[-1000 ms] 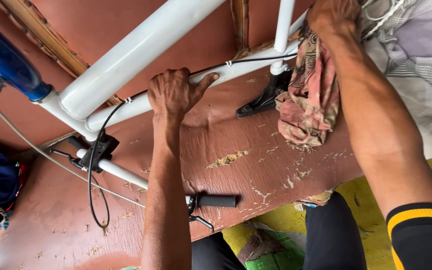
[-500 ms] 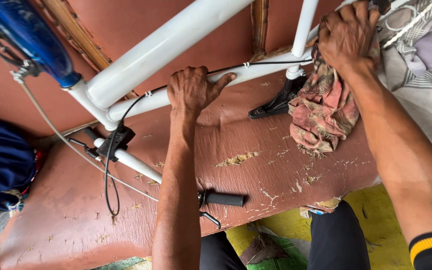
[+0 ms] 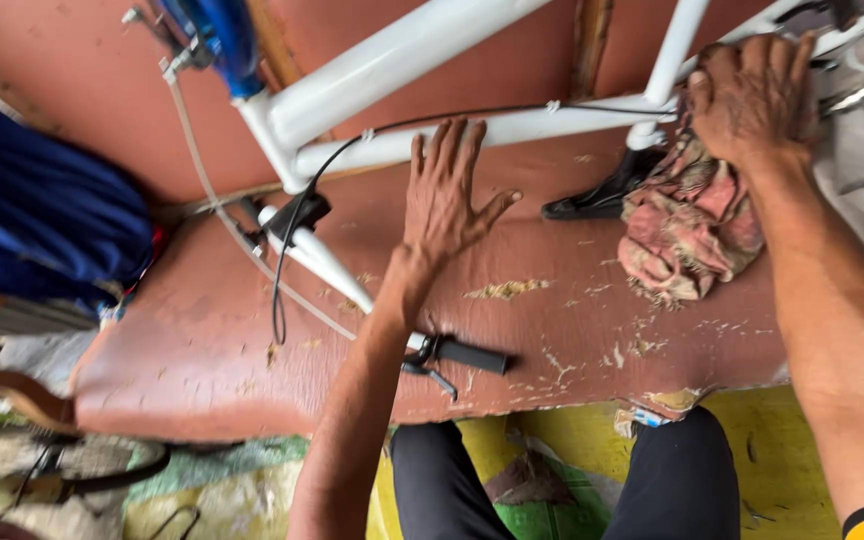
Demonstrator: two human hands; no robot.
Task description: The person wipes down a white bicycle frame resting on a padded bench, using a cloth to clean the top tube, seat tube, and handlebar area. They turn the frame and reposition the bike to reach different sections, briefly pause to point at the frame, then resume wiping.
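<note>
A white bicycle frame [image 3: 402,55] lies across a worn red-brown padded bench [image 3: 202,370]. My left hand [image 3: 444,200] is open with fingers spread, just below the frame's lower tube and off it. My right hand [image 3: 752,95] presses a faded red rag [image 3: 692,225] against the frame at the upper right, fingers curled over it; most of the rag hangs down below the hand. A black saddle [image 3: 602,190] rests beside the rag. A white handlebar ends in a black grip [image 3: 472,355] near my left wrist.
A black cable [image 3: 282,280] loops from the frame down over the bench. A blue bicycle part [image 3: 217,35] joins the frame at the top left, and blue cloth [image 3: 42,220] lies at the left. My legs in black trousers [image 3: 672,480] are over a yellow floor.
My left hand has let go of the white tube and opened its fingers. My right hand stays on the rag at the frame. The view has shifted down and right.
</note>
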